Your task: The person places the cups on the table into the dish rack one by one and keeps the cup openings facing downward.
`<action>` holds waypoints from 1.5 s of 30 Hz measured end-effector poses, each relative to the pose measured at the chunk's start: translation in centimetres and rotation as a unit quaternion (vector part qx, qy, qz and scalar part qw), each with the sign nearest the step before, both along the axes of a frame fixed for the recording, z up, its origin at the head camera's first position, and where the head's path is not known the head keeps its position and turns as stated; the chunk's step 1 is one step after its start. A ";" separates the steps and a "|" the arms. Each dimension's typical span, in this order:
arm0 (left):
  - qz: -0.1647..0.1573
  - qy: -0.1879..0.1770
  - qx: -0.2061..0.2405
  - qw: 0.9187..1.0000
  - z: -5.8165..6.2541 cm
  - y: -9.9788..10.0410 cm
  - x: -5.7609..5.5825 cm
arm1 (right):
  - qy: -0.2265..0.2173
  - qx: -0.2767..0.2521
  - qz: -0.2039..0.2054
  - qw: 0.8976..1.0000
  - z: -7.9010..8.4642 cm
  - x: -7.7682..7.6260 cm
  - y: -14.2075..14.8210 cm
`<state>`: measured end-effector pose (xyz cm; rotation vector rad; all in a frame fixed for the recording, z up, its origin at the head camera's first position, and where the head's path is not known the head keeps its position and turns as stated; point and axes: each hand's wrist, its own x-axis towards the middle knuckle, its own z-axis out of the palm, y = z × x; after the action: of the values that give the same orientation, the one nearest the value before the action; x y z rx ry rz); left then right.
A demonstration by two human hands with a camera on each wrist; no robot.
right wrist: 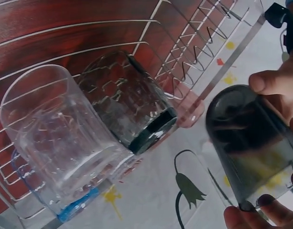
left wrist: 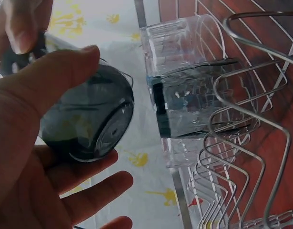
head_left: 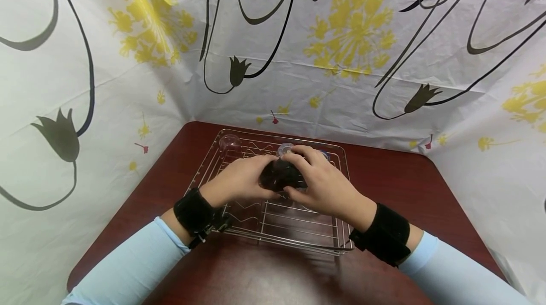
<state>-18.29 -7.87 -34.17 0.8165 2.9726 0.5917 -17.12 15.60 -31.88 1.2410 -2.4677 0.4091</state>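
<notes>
Both hands hold a dark tinted drinking glass [head_left: 279, 176] above the wire rack [head_left: 298, 231]. From the left side, my left hand [head_left: 241, 179] curls round it, thumb on one face and fingers along the other. My right hand [head_left: 326, 182] grips the opposite side with bent fingers and thumb. The glass's thick round base [left wrist: 106, 133] faces the rack side in the left wrist view. Beyond it on the rack are a clear glass [right wrist: 60, 138] and a dark patterned glass [right wrist: 129, 100], side by side. The hands cover much of the held glass in the head view.
A pinkish glass [head_left: 230, 142] occupies the rack's far left corner, and a blue-edged glass [right wrist: 77, 205] sits beside the clear one. Wavy wire dividers [left wrist: 251, 148] rise from the rack. It stands on a dark red table [head_left: 392, 191], with patterned curtains [head_left: 277, 101] round it.
</notes>
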 end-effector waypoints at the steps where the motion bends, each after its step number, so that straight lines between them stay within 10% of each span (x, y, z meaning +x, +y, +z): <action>1: 0.002 0.003 0.000 1.000 0.1 -0.1 0.1 | -0.002 0.002 -0.003 1.000 0.0 0.0 0.1; 45: 0.112 -0.012 0.024 0.993 2.3 -6.0 -2.3 | -0.102 -0.061 -0.222 0.968 -3.7 -5.7 11.8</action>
<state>-20.58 -13.88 -31.82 0.4767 3.0609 0.6760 -22.84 27.40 -35.59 0.5944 -2.7433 0.5748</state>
